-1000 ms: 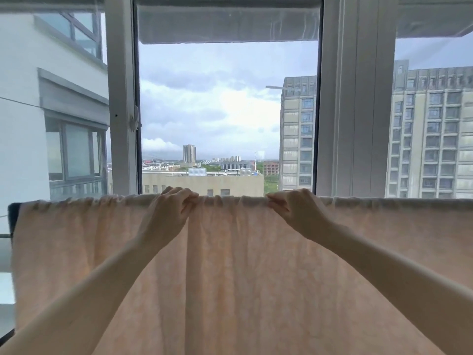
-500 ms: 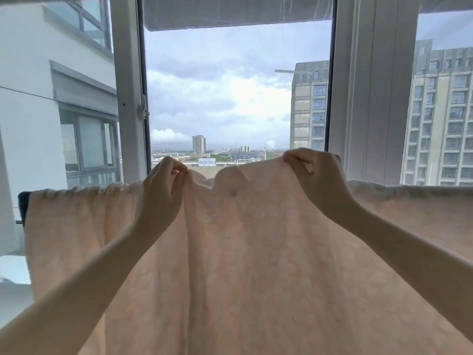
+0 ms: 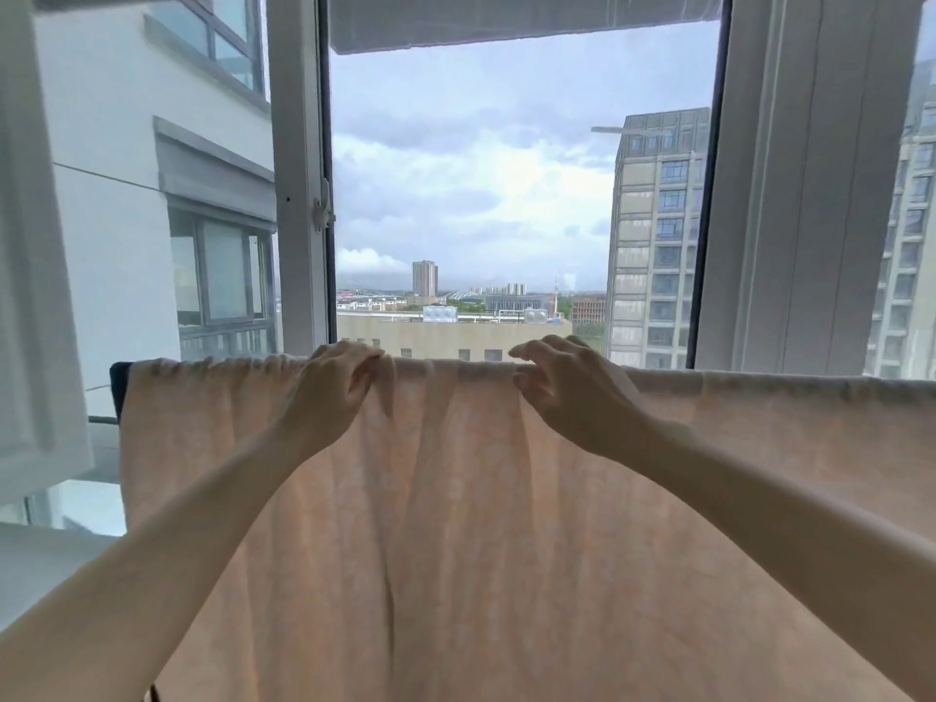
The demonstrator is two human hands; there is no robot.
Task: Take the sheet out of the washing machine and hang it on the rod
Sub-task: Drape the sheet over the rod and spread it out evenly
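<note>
- We see the peach sheet [image 3: 456, 524] draped over the rod, its folded top edge running level from the left end across to the right border of the view
- The rod itself is hidden under the cloth; only a dark end piece [image 3: 120, 385] pokes out just left of the sheet's left edge
- Our left hand [image 3: 332, 392] sits at the top fold left of centre, fingers curled and pinching a gather of the fabric there
- Our right hand [image 3: 572, 392] is at the fold right of centre, fingers bent and spread; the lower fingertips touch the cloth, the upper ones look lifted just clear of it, and we cannot tell whether it grips anything
- Between the two hands a short stretch of top edge lies flat, with vertical pleats falling below it
- The sheet's left side edge hangs straight down, near the open window sash [image 3: 35, 296] but apart from it
- Beyond the top edge stands the white window frame [image 3: 296, 195], with open air behind the middle pane and tower blocks [image 3: 653, 235] far off
- Above the fold there is free room up to the grey awning [image 3: 506, 17]
</note>
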